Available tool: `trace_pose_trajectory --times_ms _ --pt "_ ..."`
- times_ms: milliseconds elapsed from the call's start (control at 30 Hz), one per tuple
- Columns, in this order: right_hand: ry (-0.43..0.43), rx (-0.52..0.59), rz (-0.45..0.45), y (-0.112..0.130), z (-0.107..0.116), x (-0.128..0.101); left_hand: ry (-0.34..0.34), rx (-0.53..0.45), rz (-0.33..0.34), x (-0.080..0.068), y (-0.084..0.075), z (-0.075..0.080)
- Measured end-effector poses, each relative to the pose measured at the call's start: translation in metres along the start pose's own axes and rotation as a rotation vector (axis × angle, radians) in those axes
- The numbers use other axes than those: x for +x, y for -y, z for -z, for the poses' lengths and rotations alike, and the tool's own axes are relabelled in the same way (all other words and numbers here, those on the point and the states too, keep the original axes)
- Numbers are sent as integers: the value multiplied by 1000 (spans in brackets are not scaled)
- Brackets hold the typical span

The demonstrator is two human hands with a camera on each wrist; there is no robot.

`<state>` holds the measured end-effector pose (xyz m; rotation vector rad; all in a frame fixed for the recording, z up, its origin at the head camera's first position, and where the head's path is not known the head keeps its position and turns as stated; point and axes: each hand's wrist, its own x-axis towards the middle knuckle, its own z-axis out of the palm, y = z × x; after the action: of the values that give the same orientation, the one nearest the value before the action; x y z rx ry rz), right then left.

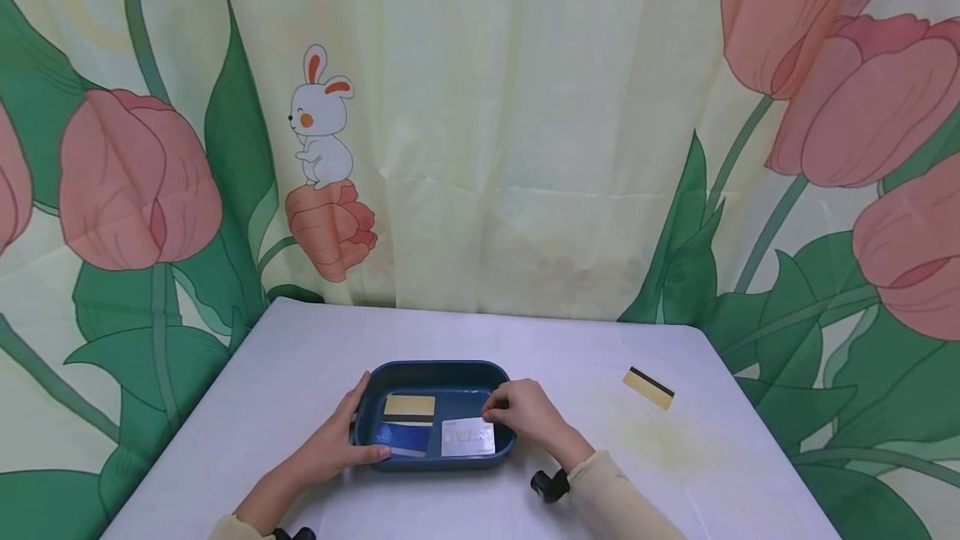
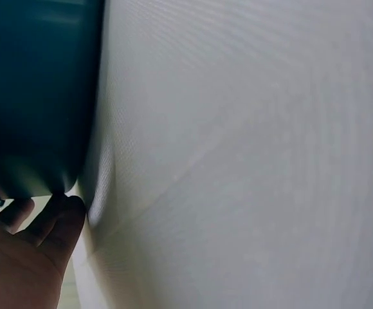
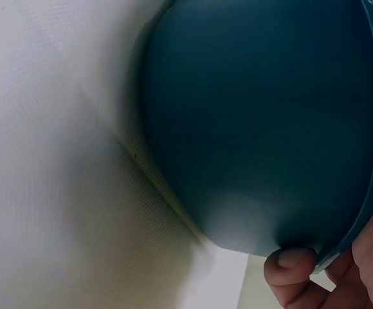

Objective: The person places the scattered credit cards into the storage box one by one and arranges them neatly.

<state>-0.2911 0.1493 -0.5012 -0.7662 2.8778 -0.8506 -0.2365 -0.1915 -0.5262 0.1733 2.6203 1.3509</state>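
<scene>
White cloth covers the table; a tulip-and-rabbit curtain hangs behind it.

Item 1, left hand: lies against the near-left corner of the tray, fingers fairly straight along the outer wall and thumb laid over the near rim. The left wrist view shows fingertips touching the tray's underside edge, so the hand cups the corner rather than pinching it.

Item 2, right hand: at the tray's right side, fingers curled over the rim toward the inside. In the right wrist view a thumb presses the outer wall just below the rim, so this hand pinches the tray wall.

Item 3, tray: dark blue, rounded rectangle, long axis running left to right, directly between the two hands and touching both.

Item 4, tray contents: white card, nearest the right hand, just inward of its fingers; blue card, beside the left thumb; gold card, farther in, beyond the blue one. All lie flat, long sides left to right.

Item 5, loose gold card with a dark stripe: on the table, well apart from the tray, to the right of and beyond the right hand, the nearer hand; long axis slanted.
</scene>
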Motion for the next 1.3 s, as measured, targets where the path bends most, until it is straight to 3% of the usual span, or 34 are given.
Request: trace_pose_trajectory --times_ms 533,1300 --pt "-29 -15 -14 -2 -3 -1 -4 5 -1 2 3 -2" --pt "-73 131 -51 -2 -3 -3 10 16 10 1 0 -1"
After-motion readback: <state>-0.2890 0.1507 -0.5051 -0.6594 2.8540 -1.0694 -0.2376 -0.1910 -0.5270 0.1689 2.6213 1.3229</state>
